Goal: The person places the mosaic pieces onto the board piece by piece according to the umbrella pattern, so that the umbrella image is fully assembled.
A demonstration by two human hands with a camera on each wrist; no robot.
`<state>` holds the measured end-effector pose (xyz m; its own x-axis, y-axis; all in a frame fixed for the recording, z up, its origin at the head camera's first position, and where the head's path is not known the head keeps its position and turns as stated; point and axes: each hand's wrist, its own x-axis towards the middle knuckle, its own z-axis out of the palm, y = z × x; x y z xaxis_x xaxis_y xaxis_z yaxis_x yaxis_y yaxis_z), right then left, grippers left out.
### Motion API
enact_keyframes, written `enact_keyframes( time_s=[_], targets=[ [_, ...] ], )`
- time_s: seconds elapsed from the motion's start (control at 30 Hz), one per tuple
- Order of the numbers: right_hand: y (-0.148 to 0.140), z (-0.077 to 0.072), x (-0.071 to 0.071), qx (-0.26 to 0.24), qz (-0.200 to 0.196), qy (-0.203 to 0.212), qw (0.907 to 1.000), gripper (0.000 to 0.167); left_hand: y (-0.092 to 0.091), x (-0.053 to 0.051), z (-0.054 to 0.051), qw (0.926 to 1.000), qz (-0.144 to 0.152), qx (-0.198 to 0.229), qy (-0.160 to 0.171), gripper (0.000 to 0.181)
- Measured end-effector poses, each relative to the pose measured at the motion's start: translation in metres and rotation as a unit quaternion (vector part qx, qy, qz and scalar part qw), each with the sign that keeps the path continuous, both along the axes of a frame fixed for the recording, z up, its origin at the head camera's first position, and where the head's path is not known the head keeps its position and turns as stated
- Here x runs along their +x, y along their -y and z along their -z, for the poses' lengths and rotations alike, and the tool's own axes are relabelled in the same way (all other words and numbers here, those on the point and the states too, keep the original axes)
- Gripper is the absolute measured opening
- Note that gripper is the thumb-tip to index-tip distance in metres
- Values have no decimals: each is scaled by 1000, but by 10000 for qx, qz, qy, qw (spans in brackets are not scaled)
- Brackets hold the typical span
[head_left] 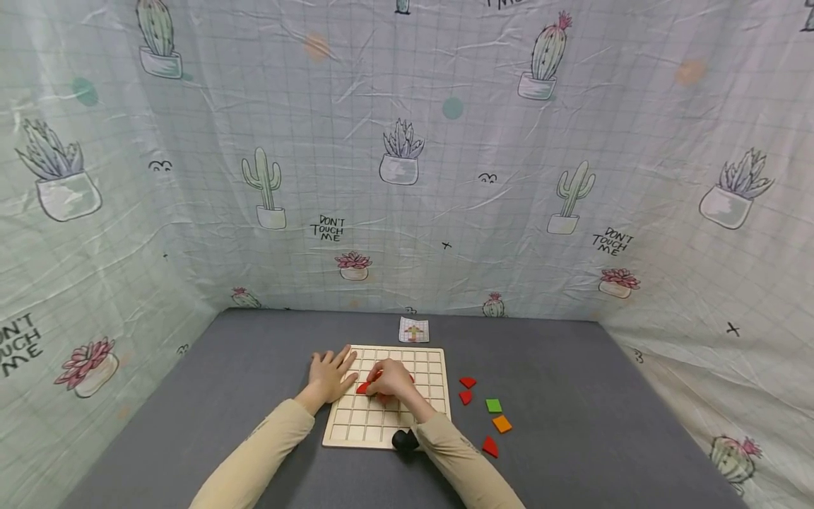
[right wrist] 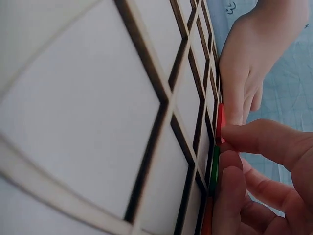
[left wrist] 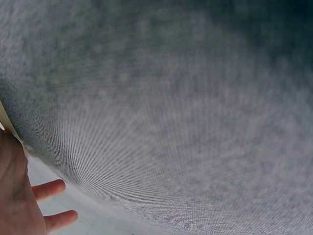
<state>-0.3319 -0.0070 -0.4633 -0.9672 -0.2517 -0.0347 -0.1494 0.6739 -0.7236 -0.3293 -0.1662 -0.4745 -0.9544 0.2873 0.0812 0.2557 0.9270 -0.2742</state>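
My left hand (head_left: 327, 375) lies with fingers spread on the left edge of a pale wooden grid board (head_left: 359, 417). Over the middle of the board, my right hand (head_left: 389, 380) has curled fingers, with thumb and fingertips at a red piece (right wrist: 219, 122). A green piece (right wrist: 215, 164) and an orange piece (right wrist: 208, 218) sit beside it in the grid, partly behind the fingers. Another bit of red (head_left: 412, 378) shows past the right hand. In the left wrist view, part of the left hand (left wrist: 19, 196) shows at the lower left.
Right of the board lie several red pieces (head_left: 467, 382), a green square (head_left: 493, 406) and an orange square (head_left: 502, 424) on the grey table (head_left: 572, 410). A small printed card (head_left: 414, 330) lies behind the board. Cactus-print cloth (head_left: 356, 191) hangs around the table.
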Motion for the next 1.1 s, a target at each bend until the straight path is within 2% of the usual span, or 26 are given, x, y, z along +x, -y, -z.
enact_keyframes(
  time_s=[0.1,0.33,0.63,0.83,0.97,1.1],
  targets=[
    [-1,-1,0,-140,-105,46,9998,15,1,0,0,10000,11,21,35,53],
    [-6,-2,-2,-855,-517,378,9943,14,1,-2,2,10000,-26,-28,30,53],
    [-29,-16,4,-942,-915,77,9913,17,0,-2,2,10000,-20,-51,59,55],
    [-56,-20,13,-941,-1097,232,9892,19,1,-2,2,9999,114,109,26,54],
    [-78,-21,19,-960,-1345,160,9861,20,2,-2,2,9997,179,158,18,53],
    [-99,-36,36,-904,-1555,58,9837,21,4,-3,3,9996,163,204,60,54]
  ],
)
